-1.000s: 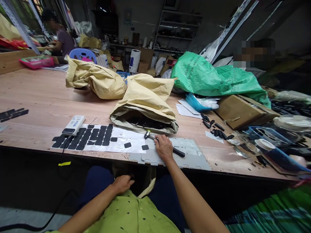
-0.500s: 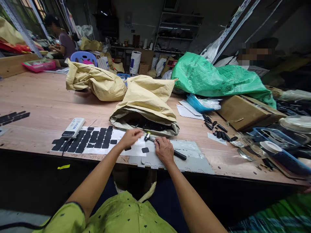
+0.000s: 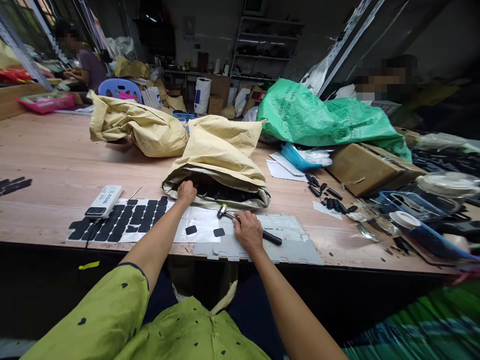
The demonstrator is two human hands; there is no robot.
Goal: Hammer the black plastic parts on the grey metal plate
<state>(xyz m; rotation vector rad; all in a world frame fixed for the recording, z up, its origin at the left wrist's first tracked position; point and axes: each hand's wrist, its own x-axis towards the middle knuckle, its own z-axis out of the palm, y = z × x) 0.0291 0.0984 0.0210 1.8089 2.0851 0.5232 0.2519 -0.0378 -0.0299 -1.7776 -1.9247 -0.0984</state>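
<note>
My left hand (image 3: 186,192) is at the left side of the mouth of a yellow sack (image 3: 225,150). Its knuckles are bent, and its fingertips are hidden against the dark opening, where shiny black things lie. My right hand (image 3: 248,231) is closed around the shaft of a small hammer (image 3: 273,237) with a black grip and a yellow-tipped head. Under it lies a grey board (image 3: 292,245). Between my forearms, two black rounded patches (image 3: 191,230) rest on a white sheet (image 3: 204,218). Rows of similar black patches (image 3: 119,220) cover the sheet's left part.
A white device (image 3: 104,201) with a cable sits on the left patches. Behind are another yellow sack (image 3: 150,127) and a green sack (image 3: 322,115). Rightward lie black handle-like pieces (image 3: 333,204), a cardboard box (image 3: 371,170) and plastic containers (image 3: 446,187). Two other people sit farther back.
My left hand has moved forward and left from above the white sheet to the sack's mouth. My right hand stays on the hammer. The whole view has shifted slightly.
</note>
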